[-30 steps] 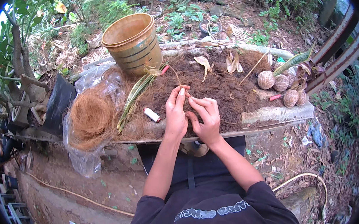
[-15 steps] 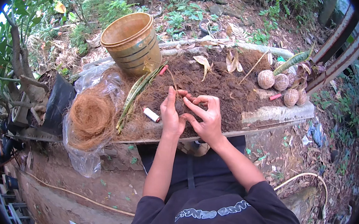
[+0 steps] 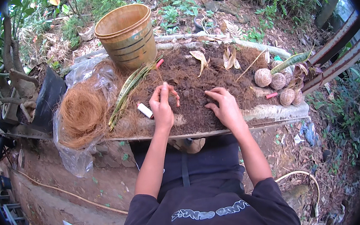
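Note:
My left hand [image 3: 162, 107] is closed above the dark soil, thumb and forefinger pinched. A thin brown stem [image 3: 160, 75] seems to rise from its fingertips; its lower end is hidden in the hand. To the right, my right hand [image 3: 226, 109] reaches over the soil [image 3: 192, 107] with fingers apart and nothing visible in them. Beside my left hand lies a white spool of thread [image 3: 145, 110]. Long green-and-yellow leaves [image 3: 128, 93] lie farther left, with a small red-pink piece [image 3: 159, 63] at their upper end.
A brown plastic bucket [image 3: 133, 52] stands at the back left. Coconut-like fibre [image 3: 83, 111] is heaped on clear plastic [image 3: 76, 159]. Several string-wrapped balls [image 3: 263, 77] sit at the right, near a red-handled tool [image 3: 271, 95]. Dry leaves [image 3: 201, 60] and a thin stick [image 3: 251, 65] lie on the soil.
My hands, close together before, have moved apart. The left one shifted left with the thin stem; the right one moved right and its fingers came away from the left hand.

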The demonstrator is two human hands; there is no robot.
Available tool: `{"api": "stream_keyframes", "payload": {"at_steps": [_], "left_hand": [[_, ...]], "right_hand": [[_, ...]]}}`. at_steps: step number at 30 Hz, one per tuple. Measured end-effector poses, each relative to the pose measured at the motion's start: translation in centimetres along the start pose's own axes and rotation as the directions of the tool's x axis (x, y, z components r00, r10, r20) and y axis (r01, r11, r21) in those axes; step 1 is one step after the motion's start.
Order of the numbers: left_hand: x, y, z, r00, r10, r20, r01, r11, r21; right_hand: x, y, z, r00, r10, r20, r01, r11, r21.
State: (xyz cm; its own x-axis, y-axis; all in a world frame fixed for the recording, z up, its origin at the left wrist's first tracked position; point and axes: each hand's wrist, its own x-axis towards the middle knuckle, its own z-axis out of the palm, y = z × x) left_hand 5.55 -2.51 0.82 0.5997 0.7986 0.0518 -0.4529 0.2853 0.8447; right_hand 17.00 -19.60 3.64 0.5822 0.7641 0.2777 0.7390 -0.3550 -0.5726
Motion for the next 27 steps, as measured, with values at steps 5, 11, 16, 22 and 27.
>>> {"api": "stream_keyframes", "payload": {"at_steps": [5, 11, 16, 22, 27], "left_hand": [[-0.5, -0.9, -0.6, 0.992, 0.084, 0.094, -0.093, 0.991, 0.093], [-0.5, -0.5, -0.6, 0.992, 0.025, 0.127, -0.05, 0.98, 0.194], [0.1, -1.4, -1.4, 0.99, 0.032, 0.135, -0.05, 0.99, 0.132], [0.7, -1.2, -0.7, 0.983, -0.092, 0.158, 0.094, 0.996, 0.0], [0.1, -0.2, 0.2, 0.955, -0.209, 0.212, 0.255, 0.941, -0.221]], "right_hand": [[-0.1, -0.2, 0.2, 0.995, 0.06, -0.084, -0.065, 0.996, -0.066], [1.0, 0.3, -1.0, 0.961, 0.271, -0.055, -0.25, 0.936, 0.247], [1.2, 2.6, 0.1, 0.934, 0.356, -0.005, -0.301, 0.797, 0.524], [1.5, 1.7, 1.8, 0.948, 0.313, -0.063, -0.191, 0.713, 0.674], [2.3, -2.7, 2.2, 0.919, 0.217, -0.329, 0.045, 0.771, 0.635]]}}
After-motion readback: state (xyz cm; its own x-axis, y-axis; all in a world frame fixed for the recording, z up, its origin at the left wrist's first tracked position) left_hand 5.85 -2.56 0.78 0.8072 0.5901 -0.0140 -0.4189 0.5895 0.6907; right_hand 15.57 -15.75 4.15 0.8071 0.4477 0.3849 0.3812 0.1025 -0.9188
